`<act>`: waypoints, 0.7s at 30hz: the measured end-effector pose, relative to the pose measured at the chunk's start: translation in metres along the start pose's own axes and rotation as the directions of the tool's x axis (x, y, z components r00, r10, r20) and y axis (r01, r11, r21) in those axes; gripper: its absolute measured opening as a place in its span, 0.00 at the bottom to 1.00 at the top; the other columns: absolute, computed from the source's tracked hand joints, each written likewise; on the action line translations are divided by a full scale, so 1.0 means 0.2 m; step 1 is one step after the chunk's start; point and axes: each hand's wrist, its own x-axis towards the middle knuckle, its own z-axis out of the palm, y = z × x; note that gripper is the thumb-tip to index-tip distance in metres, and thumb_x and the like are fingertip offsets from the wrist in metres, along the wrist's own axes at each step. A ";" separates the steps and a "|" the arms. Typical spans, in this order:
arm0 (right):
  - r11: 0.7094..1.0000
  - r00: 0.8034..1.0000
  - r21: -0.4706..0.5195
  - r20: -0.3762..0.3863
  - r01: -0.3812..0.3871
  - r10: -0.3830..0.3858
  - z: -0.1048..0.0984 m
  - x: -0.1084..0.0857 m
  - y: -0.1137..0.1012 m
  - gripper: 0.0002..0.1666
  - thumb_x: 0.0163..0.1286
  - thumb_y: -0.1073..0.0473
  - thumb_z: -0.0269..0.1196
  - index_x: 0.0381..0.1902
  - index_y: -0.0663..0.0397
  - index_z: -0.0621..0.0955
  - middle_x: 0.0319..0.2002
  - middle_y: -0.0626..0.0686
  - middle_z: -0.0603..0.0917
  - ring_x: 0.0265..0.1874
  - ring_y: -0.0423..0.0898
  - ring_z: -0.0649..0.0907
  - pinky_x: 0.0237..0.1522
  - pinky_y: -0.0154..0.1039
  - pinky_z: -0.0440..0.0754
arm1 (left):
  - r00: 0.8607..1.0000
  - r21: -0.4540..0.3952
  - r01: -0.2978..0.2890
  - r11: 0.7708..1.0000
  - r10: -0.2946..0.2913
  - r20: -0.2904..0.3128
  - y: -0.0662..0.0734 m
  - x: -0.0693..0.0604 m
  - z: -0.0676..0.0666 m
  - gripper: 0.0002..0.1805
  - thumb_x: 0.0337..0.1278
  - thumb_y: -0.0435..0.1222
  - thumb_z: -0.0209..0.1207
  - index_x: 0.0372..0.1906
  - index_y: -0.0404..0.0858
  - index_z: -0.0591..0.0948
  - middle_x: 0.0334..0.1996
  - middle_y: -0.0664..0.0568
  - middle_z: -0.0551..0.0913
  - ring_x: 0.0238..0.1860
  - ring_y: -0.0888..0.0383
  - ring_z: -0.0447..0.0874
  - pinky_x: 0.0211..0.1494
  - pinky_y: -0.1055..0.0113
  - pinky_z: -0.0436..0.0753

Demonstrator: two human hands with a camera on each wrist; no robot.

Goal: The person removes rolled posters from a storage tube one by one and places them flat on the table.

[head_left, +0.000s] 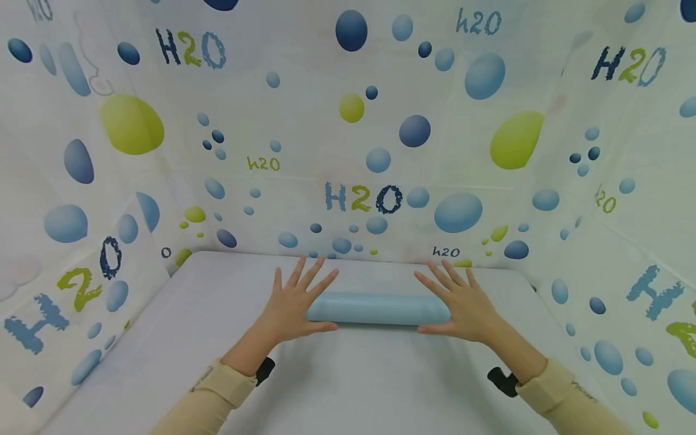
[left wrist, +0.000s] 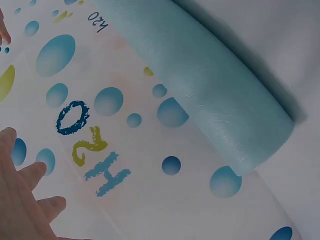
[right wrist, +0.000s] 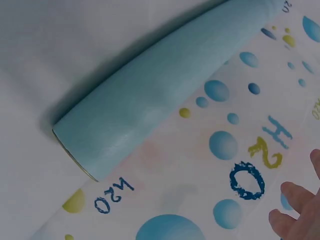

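A light blue roll (head_left: 379,309) lies crosswise on the white table in the head view. The left hand (head_left: 296,304), fingers spread, is at its left end, and the right hand (head_left: 462,303), also with spread fingers, is at its right end. Both hands overlap the roll's ends in that view. In the left wrist view the roll (left wrist: 215,90) stands apart from the left fingers (left wrist: 32,175) at the lower left. The right wrist view has the roll (right wrist: 135,95) away from the right fingers (right wrist: 297,197). Neither hand grips it.
The white table (head_left: 348,386) reaches back to a curtain (head_left: 304,109) printed with blue and green drops and H2O lettering, which also hangs at both sides. A black strap (head_left: 264,371) is on the left wrist, another black strap (head_left: 502,382) on the right.
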 end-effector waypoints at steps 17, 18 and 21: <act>1.000 0.999 0.003 0.036 -0.031 0.031 0.16 0.03 0.04 0.57 0.47 0.19 0.52 0.70 0.39 0.57 0.69 0.55 0.57 0.68 0.58 0.52 0.58 0.68 0.51 | 0.999 -0.006 0.010 1.000 -0.011 -0.033 -0.03 0.00 0.16 0.46 0.45 0.62 0.57 0.70 0.50 0.57 0.70 0.46 0.52 0.68 0.39 0.47 0.54 0.29 0.55; 1.000 0.999 0.002 0.038 -0.030 0.030 0.17 0.03 0.05 0.56 0.47 0.19 0.52 0.70 0.38 0.57 0.69 0.55 0.57 0.68 0.58 0.52 0.58 0.68 0.51 | 0.999 -0.001 0.010 1.000 -0.010 -0.034 -0.04 0.00 0.17 0.46 0.46 0.62 0.57 0.70 0.49 0.58 0.70 0.46 0.53 0.68 0.38 0.48 0.54 0.29 0.56; 1.000 0.999 0.006 0.038 -0.027 0.027 0.21 0.04 0.05 0.55 0.48 0.19 0.52 0.70 0.38 0.58 0.69 0.55 0.58 0.68 0.58 0.54 0.58 0.68 0.52 | 0.999 -0.001 0.014 1.000 -0.014 -0.029 -0.05 0.00 0.21 0.44 0.48 0.59 0.58 0.70 0.49 0.58 0.70 0.45 0.53 0.68 0.38 0.49 0.54 0.29 0.56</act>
